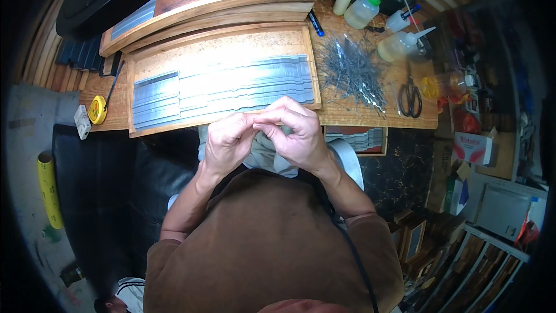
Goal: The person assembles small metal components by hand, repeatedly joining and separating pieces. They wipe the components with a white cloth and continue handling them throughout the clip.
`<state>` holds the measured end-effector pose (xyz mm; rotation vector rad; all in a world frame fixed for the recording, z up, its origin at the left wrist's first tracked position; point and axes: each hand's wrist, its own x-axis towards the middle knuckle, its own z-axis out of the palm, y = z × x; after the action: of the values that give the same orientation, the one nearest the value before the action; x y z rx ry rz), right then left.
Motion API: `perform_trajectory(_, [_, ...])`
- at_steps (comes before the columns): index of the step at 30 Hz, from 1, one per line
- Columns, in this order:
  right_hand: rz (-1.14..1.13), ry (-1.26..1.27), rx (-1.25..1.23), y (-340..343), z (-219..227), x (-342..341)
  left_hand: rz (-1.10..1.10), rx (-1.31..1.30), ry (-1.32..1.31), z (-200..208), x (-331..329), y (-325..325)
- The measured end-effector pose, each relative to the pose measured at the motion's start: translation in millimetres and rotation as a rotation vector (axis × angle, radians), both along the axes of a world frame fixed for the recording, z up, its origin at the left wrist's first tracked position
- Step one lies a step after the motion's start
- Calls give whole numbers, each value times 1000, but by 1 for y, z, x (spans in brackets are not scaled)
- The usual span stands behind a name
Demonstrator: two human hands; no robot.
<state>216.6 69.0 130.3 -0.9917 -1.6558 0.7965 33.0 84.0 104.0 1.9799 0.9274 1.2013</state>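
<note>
Both my hands meet in front of my chest, at the near edge of a shallow wooden tray (313, 70). My left hand (227, 141) has its fingers pinched together. Against it, my right hand (296, 134) is closed with thumb and fingertips curled in. Whatever lies between the fingertips is too small or hidden to make out. Inside the tray, thin grey metal strips (243, 88) lie in stacked rows. A loose heap of thin dark metal pins or wires (352, 72) spreads on the table to the right of the tray.
Stacked wooden trays (231, 15) stand behind. Squeeze bottles (364, 12), a blue marker (316, 23) and black scissors (410, 97) lie on the right. A yellow tape measure (99, 110) sits at the left edge. Another tray of strips (362, 139) is below the table's right side.
</note>
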Motion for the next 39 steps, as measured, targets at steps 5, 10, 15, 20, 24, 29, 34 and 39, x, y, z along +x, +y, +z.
perform_trajectory(5, [-13, -25, 28, 1, 2, 0, -21, -49, -16, 2, 0, 2])
perform_trajectory(10, [-29, -12, -58, -13, 8, -1, -131, -308, -70, 9, -10, -11])
perform_trajectory(15, [-6, 31, -251, -30, -12, -2, -239, -628, -126, -5, -20, -30])
perform_trajectory(20, [-54, 240, -553, -49, -44, -6, -339, -1109, -279, -29, -25, -38])
perform_trajectory(24, [-19, 538, -810, -51, -86, -7, -314, -1313, -352, -40, -22, -32])
perform_trajectory(29, [-42, 683, -927, -44, -93, -9, -295, -1332, -385, -51, -21, -19])
perform_trajectory(34, [-52, 643, -864, -47, -90, -13, -264, -1204, -298, -51, -22, -26])
perform_trajectory(39, [-5, 492, -754, -51, -87, -15, -262, -1079, -275, -51, -25, -39])
